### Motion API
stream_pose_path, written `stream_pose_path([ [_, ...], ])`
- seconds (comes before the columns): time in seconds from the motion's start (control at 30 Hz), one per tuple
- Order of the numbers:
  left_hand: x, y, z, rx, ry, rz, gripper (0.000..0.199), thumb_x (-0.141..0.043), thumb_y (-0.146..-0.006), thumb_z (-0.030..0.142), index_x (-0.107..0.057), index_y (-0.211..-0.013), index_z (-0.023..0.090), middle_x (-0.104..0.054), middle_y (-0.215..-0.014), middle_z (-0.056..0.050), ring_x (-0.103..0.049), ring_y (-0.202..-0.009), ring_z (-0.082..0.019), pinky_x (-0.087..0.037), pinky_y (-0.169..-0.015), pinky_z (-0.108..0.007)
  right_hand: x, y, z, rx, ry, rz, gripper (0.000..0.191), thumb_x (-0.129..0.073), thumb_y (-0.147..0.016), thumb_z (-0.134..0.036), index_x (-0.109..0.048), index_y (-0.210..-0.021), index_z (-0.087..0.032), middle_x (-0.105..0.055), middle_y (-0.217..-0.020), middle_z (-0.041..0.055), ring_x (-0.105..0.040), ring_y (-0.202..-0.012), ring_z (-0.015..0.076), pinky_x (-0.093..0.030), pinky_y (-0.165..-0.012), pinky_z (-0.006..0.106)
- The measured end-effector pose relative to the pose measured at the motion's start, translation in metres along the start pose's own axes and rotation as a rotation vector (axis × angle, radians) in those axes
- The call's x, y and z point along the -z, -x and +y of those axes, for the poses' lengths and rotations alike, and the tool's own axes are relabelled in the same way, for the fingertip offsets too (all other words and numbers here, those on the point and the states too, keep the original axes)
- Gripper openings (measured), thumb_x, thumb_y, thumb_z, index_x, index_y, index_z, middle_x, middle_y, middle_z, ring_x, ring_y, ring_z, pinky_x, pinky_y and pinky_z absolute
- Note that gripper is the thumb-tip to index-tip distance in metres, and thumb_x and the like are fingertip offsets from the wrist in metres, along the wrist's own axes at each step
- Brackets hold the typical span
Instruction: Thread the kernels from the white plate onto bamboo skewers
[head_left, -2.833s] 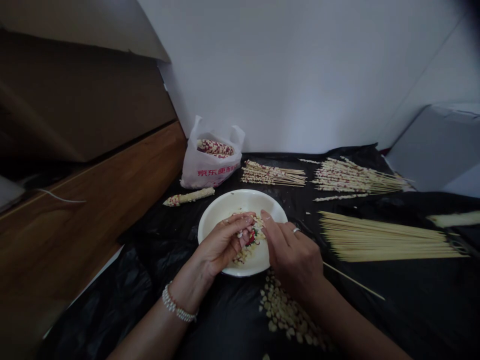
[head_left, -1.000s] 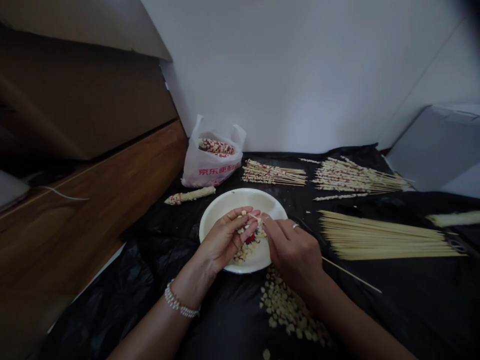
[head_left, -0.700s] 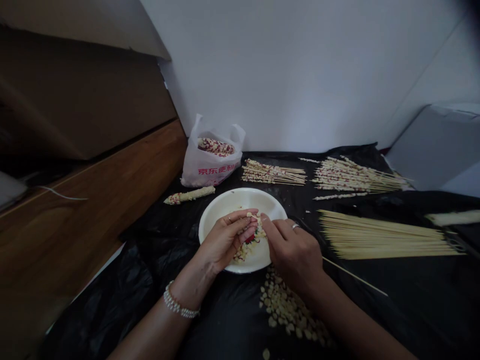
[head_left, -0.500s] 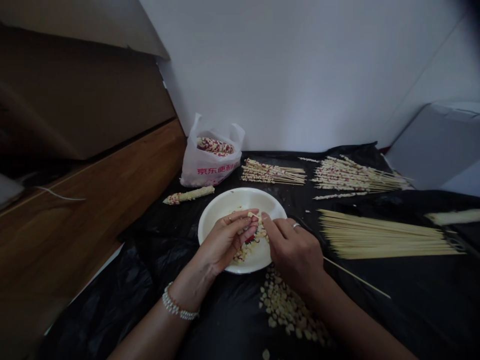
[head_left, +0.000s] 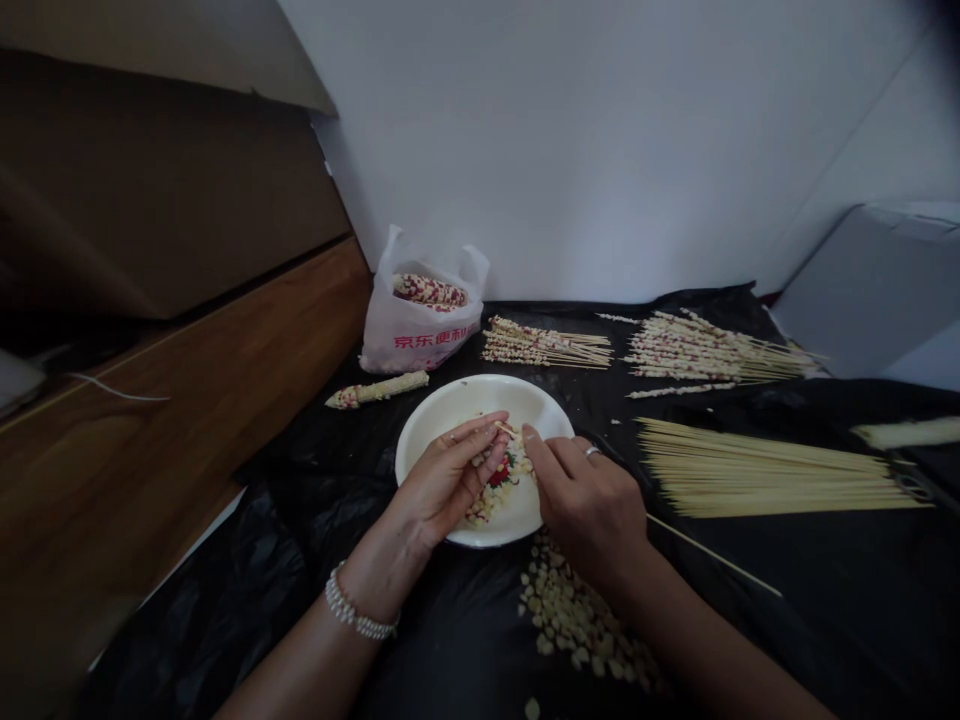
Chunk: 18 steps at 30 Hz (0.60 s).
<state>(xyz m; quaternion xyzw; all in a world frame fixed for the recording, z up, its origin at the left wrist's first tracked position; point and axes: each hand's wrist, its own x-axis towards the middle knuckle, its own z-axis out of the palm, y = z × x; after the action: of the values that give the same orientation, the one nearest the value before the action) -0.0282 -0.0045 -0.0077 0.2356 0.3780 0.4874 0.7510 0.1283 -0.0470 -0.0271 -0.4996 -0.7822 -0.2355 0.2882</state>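
Observation:
My right hand (head_left: 592, 495) is closed round a bamboo skewer (head_left: 712, 555), whose long end sticks out behind it to the lower right. Pale corn kernels are threaded near its front end. My left hand (head_left: 450, 475) is beside that tip, thumb and forefinger pinched together, with corn kernels (head_left: 480, 457) held in the curled fingers. Exactly what sits in the pinch is too small to make out. Both hands are over a white basin (head_left: 424, 425) with a red flower pattern and loose kernels (head_left: 480, 512) in it.
Behind the basin stand a plastic bag (head_left: 420, 335) of speckled corn cobs and a partly stripped cob (head_left: 379, 390). To the right lie filled skewers (head_left: 682, 350), a smaller bundle (head_left: 544, 345) and bare skewers (head_left: 765, 468). Pale kernels (head_left: 577, 610) are heaped on black plastic sheeting (head_left: 285, 560).
My left fingertips have shifted slightly up and left. A pale kernel seen in them at the skewer's tip no longer shows there, and the thin tip is visible. My right hand stays put.

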Motion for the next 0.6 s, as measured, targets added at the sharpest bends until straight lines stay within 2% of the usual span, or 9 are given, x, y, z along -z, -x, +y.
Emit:
stream_pose_path([
  [0.37, 0.0006, -0.0003, 0.0010, -0.015, 0.012, 0.031, 0.018, -0.064, -0.078, 0.003, -0.073, -0.093, 0.007, -0.071, -0.091, -0.010, -0.065, -0.075, -0.009, -0.056, -0.071, -0.015, -0.0016, 0.0007, 0.0003, -0.003, 0.019, -0.019, 0.030, -0.051, -0.091, -0.016, -0.060, -0.119, -0.010, -0.064, -0.079, 0.0038, -0.054, -0.071, 0.0171, -0.033, -0.061, 0.031],
  [0.6, -0.0005, 0.0000, 0.0008, -0.036, 0.004, 0.057, 0.019, -0.068, -0.073, 0.001, -0.074, -0.089, 0.008, -0.071, -0.093, -0.009, -0.065, -0.076, -0.009, -0.055, -0.071, -0.014, -0.0008, 0.0017, -0.0005, 0.006, 0.025, -0.013, 0.030, -0.049, -0.092, -0.015, -0.060, -0.120, -0.010, -0.063, -0.080, 0.0039, -0.054, -0.072, 0.0167, -0.034, -0.060, 0.031],
])
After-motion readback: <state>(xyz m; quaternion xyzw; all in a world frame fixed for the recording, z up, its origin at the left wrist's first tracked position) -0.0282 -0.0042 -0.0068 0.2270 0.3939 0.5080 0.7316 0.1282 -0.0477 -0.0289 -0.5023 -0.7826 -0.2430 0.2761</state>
